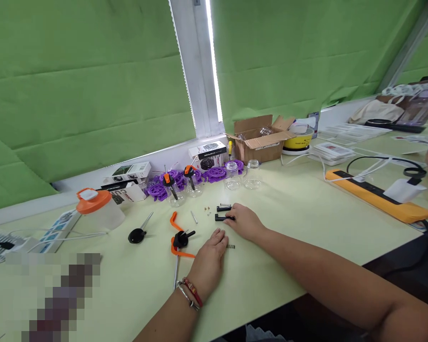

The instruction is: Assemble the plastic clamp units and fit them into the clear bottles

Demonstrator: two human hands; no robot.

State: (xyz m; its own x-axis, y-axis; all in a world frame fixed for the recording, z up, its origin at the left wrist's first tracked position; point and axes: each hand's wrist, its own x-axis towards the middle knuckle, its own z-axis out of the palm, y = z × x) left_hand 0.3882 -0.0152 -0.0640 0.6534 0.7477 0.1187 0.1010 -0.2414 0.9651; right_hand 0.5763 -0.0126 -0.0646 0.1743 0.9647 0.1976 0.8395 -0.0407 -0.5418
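From my head camera, the near black piece [221, 217], slim, straight and dark, lies at the fingertips of my right hand [248, 222]; these fingers curl down onto its end, though I cannot tell whether they pinch it or merely touch. Just beyond sits the far black piece [222, 209], a thin coiled spring [226, 204] along it. My left hand [211, 254] rests palm down, fingers nearly straight and together, with the near spring [231, 246], wiry and dark, poking out beside them; any grip there is hidden. Left of that hand, smooth bent orange strips [174, 221] lie by a rounded black knob [180, 239] on the pale, smooth table [271, 280].
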